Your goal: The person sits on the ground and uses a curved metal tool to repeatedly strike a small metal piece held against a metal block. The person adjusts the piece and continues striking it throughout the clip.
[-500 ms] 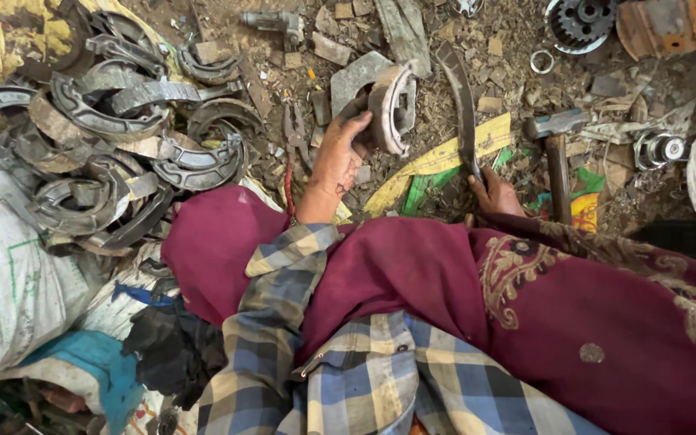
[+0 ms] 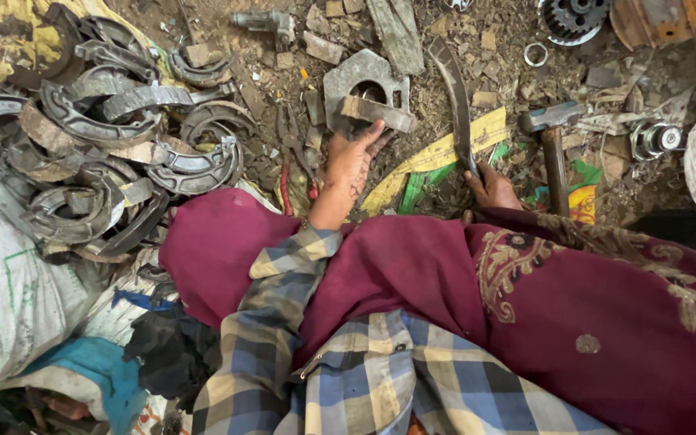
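We reach our left hand forward, its fingertips touching a grey metal plate with a round hole, lying at twelve o'clock on the littered ground. Our right hand, at one o'clock, grips the lower end of a curved metal strip. A hammer lies just beside it at two o'clock. Curved brake shoes pile up at ten o'clock.

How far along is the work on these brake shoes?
Seemingly done: a heap of brake shoes lies at left. In hand: the left hand touches a flat strip across the holed metal block; the right hand grips a curved strip. Left: the hammer lies untouched; how many pieces remain is unclear.
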Demonstrator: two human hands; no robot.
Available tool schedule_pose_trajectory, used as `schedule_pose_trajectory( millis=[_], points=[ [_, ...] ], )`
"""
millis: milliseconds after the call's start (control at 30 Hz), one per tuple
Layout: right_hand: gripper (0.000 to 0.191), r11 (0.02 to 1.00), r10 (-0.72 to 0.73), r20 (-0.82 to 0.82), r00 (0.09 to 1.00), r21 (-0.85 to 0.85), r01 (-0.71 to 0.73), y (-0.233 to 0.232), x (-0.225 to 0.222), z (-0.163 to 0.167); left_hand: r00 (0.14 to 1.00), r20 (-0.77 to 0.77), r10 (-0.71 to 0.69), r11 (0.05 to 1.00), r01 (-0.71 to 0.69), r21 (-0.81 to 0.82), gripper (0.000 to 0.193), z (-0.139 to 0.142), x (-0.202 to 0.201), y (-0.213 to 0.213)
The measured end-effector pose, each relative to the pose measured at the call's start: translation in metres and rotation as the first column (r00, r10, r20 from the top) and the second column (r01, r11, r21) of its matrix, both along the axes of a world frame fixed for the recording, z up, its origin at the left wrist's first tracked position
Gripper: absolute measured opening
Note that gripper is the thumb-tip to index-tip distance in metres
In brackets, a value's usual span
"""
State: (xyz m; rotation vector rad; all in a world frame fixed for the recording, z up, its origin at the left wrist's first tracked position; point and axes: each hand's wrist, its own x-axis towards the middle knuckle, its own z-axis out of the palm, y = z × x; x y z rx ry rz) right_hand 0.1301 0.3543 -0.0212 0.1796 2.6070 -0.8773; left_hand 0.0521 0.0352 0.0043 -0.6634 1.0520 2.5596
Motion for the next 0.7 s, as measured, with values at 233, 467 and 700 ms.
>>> schedule_pose_trajectory(
  millis=[233, 467, 700],
  points=[
    [0.042, 0.999, -0.037, 0.046, 0.998, -0.003, 0.037, 0.001, -0.007, -0.004, 0.998, -0.035, 0.044, 0.990, -0.048, -0.134, 0.091, -0.018, -0.002, 0.005],
    [0.044, 1.000, -0.009, -0.018, 1.000, -0.028, 0.008, 0.028, -0.011, -0.020, 0.883, 0.184, -0.431, 0.015, 0.211, -0.977, 0.051, 0.016, -0.013, -0.006],
    [0.049, 0.999, -0.030, 0.052, 0.998, -0.018, 0.031, 0.048, -0.027, -0.028, 0.784, -0.286, -0.551, -0.147, -0.429, -0.891, 0.077, 0.016, -0.036, 0.015]
  ],
)
